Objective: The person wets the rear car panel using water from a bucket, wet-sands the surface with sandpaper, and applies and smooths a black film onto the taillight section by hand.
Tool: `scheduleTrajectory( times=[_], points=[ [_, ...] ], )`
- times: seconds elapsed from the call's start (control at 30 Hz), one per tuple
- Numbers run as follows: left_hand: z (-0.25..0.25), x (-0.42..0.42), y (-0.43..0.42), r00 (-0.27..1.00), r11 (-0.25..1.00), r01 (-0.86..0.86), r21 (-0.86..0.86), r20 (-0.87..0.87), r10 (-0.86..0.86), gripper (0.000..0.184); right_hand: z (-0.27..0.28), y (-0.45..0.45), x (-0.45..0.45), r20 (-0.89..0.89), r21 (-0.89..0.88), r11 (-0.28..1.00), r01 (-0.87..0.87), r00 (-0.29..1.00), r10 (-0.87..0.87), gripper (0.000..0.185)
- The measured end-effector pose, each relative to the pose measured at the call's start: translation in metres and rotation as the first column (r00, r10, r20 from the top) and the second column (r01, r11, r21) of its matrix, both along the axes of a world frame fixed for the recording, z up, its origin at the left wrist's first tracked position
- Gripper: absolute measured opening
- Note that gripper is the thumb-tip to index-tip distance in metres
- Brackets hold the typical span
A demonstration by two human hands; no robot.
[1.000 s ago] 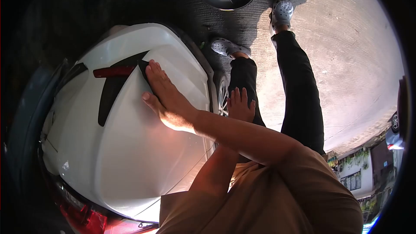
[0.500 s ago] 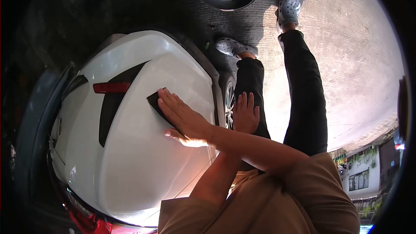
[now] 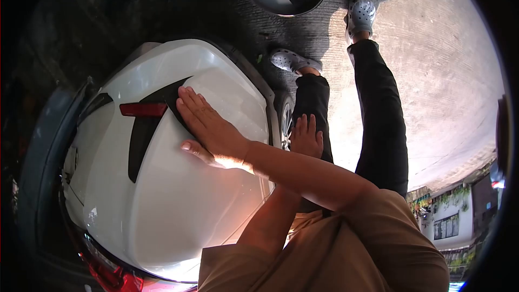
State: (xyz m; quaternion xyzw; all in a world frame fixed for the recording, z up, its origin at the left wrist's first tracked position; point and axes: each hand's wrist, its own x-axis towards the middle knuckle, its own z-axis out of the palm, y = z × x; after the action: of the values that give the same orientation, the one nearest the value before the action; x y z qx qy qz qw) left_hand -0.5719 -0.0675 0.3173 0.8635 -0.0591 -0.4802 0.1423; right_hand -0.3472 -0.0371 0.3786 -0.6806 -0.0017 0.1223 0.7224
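The right hand lies flat on the white vehicle panel, fingers extended near the red lens; a dark sheet shows along its edge. The left hand, fingers extended, overlaps the dark trousers; contact is indeterminate. A round basin stands near the grey clogs.

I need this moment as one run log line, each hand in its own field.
right hand: flat over dark pad, against white car | left hand: over trouser leg, nothing seen in it | bucket: on ground

Sunlit, ridged concrete ground; beyond, seemingly a barred window.
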Motion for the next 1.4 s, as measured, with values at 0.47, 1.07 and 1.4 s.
scheduleTrajectory(
  times=[0.47, 1.07, 1.4],
  points=[
    [-0.002, 0.006, 0.002, 1.000, 1.000, 0.017, -0.011, 0.021, -0.017, 0.062, 0.011, 0.001, -0.037, -0.057, -0.042, 0.997, -0.070, 0.996, 0.068, 0.080],
    [-0.001, 0.011, 0.001, 0.999, 0.999, -0.033, 0.023, -0.010, 0.034, 0.065, 0.059, -0.002, -0.011, -0.215, -0.009, 0.993, -0.119, 0.970, 0.114, 0.077],
    [0.005, -0.002, 0.001, 0.995, 0.996, -0.072, -0.051, 0.062, 0.075, 0.075, 0.086, -0.002, 0.004, -0.282, 0.002, 0.986, -0.168, 0.946, 0.162, 0.081]
  ],
)
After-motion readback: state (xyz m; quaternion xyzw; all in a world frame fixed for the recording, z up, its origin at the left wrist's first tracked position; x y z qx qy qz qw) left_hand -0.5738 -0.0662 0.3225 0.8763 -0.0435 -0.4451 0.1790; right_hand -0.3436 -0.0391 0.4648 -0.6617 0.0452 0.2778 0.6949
